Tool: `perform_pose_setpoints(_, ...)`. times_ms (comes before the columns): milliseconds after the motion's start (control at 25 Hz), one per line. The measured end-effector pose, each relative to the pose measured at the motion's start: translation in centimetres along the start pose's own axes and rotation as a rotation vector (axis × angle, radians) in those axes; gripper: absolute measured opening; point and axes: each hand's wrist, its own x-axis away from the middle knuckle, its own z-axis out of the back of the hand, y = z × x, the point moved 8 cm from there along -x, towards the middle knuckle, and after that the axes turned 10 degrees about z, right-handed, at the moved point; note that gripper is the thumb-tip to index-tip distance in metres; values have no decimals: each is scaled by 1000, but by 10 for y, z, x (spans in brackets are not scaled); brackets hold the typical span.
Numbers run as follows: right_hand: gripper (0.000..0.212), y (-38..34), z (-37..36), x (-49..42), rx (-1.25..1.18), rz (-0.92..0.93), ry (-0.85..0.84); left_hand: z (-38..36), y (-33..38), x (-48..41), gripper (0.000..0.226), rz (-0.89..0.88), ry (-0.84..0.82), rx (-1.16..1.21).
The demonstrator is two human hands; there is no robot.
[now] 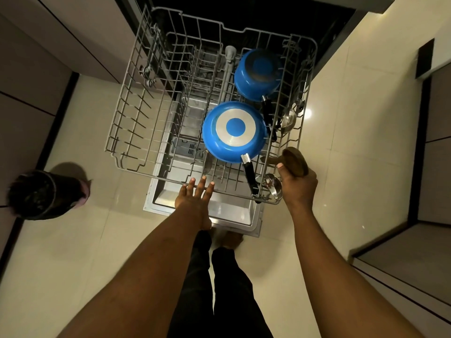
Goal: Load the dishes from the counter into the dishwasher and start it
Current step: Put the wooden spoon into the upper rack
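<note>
The dishwasher's grey wire rack [129,132] is pulled out over the open door [219,211]. Two blue pans lie upside down in its right half: a frying pan [234,131] with a black handle near the front and a deeper saucepan [257,74] behind it. A steel ladle [273,187] sits at the rack's front right corner, and another steel utensil [289,119] lies along the right side. My right hand [299,186] grips a round brown wooden piece [294,161] at the rack's right front edge. With straight fingers, my left hand [195,198] reaches over the rack's front rail.
A dark bin [41,193] stands on the tiled floor to the left. Cabinet fronts [36,76] line the left side, and a step with dark edging [402,240] rises on the right. My legs [219,289] stand just before the door.
</note>
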Motion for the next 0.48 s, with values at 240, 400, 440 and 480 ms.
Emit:
perform_pose_setpoints(240, 34, 23, -7, -4, 151, -26, -75, 0, 0, -1, 111, 7, 5, -1)
perform_pose_setpoints(400, 37, 27, -14, 0, 277, 3, -105, -1, 1, -1, 110, 9, 12, 4)
perform_pose_setpoints(440, 37, 24, -15, 3, 315, 14, -97, -1, 1, 0, 110, 9, 14, 4)
perform_pose_setpoints(480, 38, 20, -15, 5, 356, 20, -81, 0, 0, 0, 109, 9, 15, 5)
